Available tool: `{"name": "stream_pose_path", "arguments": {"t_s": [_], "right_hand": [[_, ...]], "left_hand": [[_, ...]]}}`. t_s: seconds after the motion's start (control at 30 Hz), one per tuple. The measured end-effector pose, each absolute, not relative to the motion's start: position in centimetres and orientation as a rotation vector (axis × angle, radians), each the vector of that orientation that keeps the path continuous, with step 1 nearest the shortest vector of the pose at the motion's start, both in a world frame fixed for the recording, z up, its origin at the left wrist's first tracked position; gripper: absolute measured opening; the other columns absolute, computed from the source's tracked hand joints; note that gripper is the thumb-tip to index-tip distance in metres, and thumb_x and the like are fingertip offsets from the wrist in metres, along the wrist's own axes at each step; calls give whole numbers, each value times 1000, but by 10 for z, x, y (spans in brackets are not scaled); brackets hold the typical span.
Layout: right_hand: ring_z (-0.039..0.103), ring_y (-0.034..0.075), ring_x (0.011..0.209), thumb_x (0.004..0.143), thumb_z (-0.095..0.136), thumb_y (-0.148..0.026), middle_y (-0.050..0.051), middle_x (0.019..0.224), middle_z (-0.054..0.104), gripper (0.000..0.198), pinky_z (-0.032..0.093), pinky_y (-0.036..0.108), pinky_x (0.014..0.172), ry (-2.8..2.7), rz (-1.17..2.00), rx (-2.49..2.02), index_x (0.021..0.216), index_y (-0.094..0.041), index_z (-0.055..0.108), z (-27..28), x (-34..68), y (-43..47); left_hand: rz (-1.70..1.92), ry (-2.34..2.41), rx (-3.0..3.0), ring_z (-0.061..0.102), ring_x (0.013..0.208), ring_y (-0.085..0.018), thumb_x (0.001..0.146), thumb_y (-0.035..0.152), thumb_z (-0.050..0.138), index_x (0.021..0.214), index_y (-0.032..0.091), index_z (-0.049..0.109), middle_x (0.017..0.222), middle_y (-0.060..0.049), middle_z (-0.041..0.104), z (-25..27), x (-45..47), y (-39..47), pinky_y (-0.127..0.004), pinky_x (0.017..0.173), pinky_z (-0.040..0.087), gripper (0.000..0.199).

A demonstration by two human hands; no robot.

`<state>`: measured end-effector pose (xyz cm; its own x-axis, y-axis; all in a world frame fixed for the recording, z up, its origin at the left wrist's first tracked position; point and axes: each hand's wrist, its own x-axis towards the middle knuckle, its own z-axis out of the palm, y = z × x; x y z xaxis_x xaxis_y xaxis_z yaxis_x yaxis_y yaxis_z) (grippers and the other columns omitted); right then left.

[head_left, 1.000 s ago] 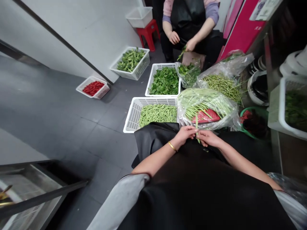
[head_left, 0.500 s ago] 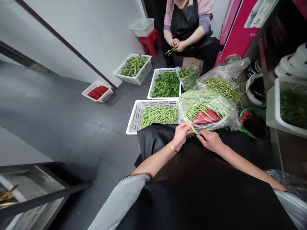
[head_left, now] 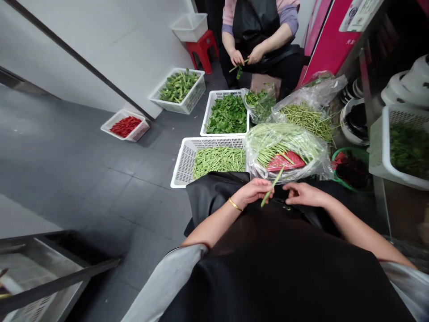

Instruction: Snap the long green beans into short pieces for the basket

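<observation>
My left hand pinches a green bean, which slants up and to the right over my black apron. A little to the right, my right hand is apart from the bean, its fingers loosely spread with nothing visible in them. Just beyond both hands lies a clear plastic bag of long green beans, with a red patch showing among them. Left of the bag, a white basket holds many short bean pieces.
Beyond stand a white basket of leafy greens, bags of stems, and baskets of cut green vegetables and red peppers. A co-worker sits opposite, handling a green stem. A metal shelf borders the right.
My right hand has let go of the bean and moved slightly right, its fingers opening. The bean in my left hand now tilts the other way. The co-worker's hands have spread apart.
</observation>
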<state>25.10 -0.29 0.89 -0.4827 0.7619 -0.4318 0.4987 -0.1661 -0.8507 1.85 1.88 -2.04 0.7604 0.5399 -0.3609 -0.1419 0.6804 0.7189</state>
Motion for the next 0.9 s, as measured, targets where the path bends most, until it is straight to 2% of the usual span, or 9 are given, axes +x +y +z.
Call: {"name": "stream_pose_path", "arguments": {"t_s": [0.07, 0.23, 0.37, 0.5, 0.6, 0.67, 0.73, 0.83, 0.9], "right_hand": [[60, 14, 54, 71, 71, -49, -2, 66, 65, 54, 46, 24, 50, -1529, 1686, -1377, 113, -19, 59, 10, 249, 5], [58, 11, 48, 76, 70, -48, -2, 56, 62, 32, 50, 25, 52, -1272, 1344, -1246, 85, -18, 61, 23, 226, 9], [61, 13, 51, 77, 69, -49, -1, 60, 65, 32, 53, 27, 55, -1212, 1308, -1279, 81, -19, 58, 16, 218, -1], [64, 16, 53, 76, 65, -57, 1, 62, 66, 39, 53, 29, 53, -1402, 1543, -1308, 84, -19, 58, -9, 209, -7], [63, 16, 58, 84, 57, -51, 4, 66, 65, 33, 48, 27, 57, -1820, 1266, -1412, 75, -20, 59, -15, 210, -7], [61, 16, 61, 86, 55, -45, 5, 67, 66, 31, 45, 26, 60, -2127, 1106, -1394, 67, -20, 59, -8, 218, -5], [59, 14, 56, 88, 53, -41, 4, 63, 65, 32, 42, 25, 58, -2351, 1217, -1277, 64, -20, 59, 1, 227, -3], [54, 12, 47, 92, 46, -41, -1, 53, 60, 35, 42, 24, 56, -2346, 1538, -1156, 68, -21, 61, 6, 231, 3], [52, 12, 45, 93, 42, -47, -3, 48, 55, 38, 43, 24, 56, -2074, 1462, -1320, 70, -21, 59, -1, 224, 8]], "left_hand": [[343, 575, 766, 58, 51, -11, 58, 45, 84, 73, 9, 66, 64, -5, 64, -20, 20, 18, -24, 51, 48, 42], [633, 743, 654, 56, 49, -9, 63, 38, 81, 73, 9, 63, 63, -4, 62, -25, 22, 24, -22, 51, 47, 36], [867, 924, 468, 59, 55, -10, 68, 31, 77, 74, 12, 56, 67, -3, 63, -29, 18, 33, -25, 59, 52, 29], [748, 908, 703, 57, 52, -9, 76, 40, 69, 77, 16, 50, 64, 1, 60, -29, 33, 26, -21, 51, 47, 30], [595, 947, 1004, 42, 39, -5, 78, 43, 65, 74, 17, 48, 53, 5, 52, -28, 41, 19, -16, 40, 31, 31], [464, 901, 1129, 40, 40, -4, 77, 44, 65, 71, 16, 50, 53, 4, 53, -28, 38, 18, -17, 40, 28, 33], [302, 782, 1153, 40, 42, -4, 75, 47, 67, 71, 15, 53, 55, 3, 53, -27, 32, 19, -18, 41, 28, 35], [244, 654, 1089, 39, 43, -4, 73, 52, 68, 77, 14, 55, 58, 4, 52, -27, 29, 20, -19, 40, 27, 39], [435, 687, 1009, 39, 43, -4, 74, 55, 66, 78, 16, 52, 58, 5, 49, -29, 35, 20, -19, 40, 26, 41]]}}
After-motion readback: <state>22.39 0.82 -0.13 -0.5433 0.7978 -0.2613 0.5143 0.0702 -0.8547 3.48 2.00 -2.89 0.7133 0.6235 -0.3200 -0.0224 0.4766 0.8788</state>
